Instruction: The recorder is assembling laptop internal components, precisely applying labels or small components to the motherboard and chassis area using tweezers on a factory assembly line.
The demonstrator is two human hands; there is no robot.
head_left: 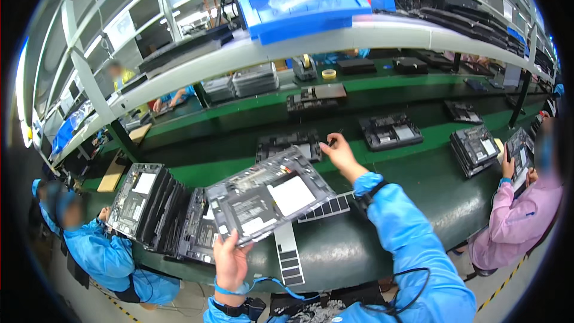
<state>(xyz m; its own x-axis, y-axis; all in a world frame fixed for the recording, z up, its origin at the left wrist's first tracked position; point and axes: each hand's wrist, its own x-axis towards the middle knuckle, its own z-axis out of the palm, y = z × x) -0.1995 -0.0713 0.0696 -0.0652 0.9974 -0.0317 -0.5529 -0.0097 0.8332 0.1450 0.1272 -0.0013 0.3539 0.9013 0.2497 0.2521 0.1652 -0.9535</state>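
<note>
The left hand (231, 266) grips the near left corner of an open laptop base (250, 198), its fingers closed around the edge with the thumb along the side and the other fingers reaching under the near rim. The held base is raised above the green table (382, 215), tilted, its far right side higher in view, with a large white rectangle (292, 196) facing up, well clear of those fingers. The right hand (343, 159) is just beyond the base's far right corner, apart from it; its fingers are bent with the tips close together, and a small dark piece (332, 142) seems to show between them, though whether they grip it cannot be told. Beyond the held base, and partly hidden by it, lies another laptop base (308, 150), near the right fingertips. Two strips of dark pads rest on the table: a near strip (289, 258) to the right of the left hand, and a far strip (329, 208) below the right wrist, partly covered by the held base. Left of the held base, a leaning row of bases (139, 200) stands on the table, with a single tilted base (196, 227) against its right end.
</note>
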